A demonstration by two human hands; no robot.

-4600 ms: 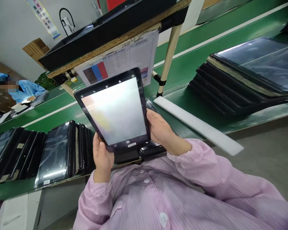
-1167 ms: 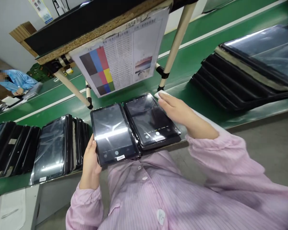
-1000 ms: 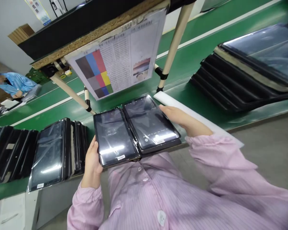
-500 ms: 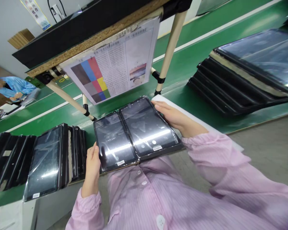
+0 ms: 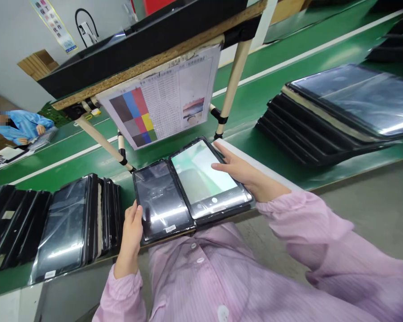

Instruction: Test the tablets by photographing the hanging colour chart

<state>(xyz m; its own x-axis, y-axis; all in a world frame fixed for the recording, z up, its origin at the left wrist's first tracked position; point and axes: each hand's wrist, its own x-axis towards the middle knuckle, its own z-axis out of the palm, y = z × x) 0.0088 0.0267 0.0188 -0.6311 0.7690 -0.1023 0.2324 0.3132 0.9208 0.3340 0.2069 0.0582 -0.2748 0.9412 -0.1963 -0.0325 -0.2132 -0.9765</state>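
Note:
Two tablets lie side by side in a black tray (image 5: 225, 213) in front of my body. The left tablet (image 5: 159, 197) has a dark screen and a small white label at its lower edge. On the right tablet (image 5: 196, 167) the screen is lit with a pale green and white picture. My left hand (image 5: 132, 223) is closed on the tray's left edge, its fingertips partly hidden. My right hand (image 5: 245, 174) lies at the right tablet's right side with fingers stretched apart, one reaching over the lit screen; whether it touches the glass I cannot tell.
A stack of black trays with tablets (image 5: 67, 223) leans at the left; another stack (image 5: 309, 125) stands at the right. A pipe-frame stand (image 5: 235, 85) with a printed sheet (image 5: 164, 98) rises ahead on the green bench (image 5: 285, 58). A person in blue (image 5: 27, 125) sits far left.
The right tablet's screen has gone from dark to lit, and its white label no longer shows. One right-hand finger has moved off the edge to over the screen. The view has shifted slightly.

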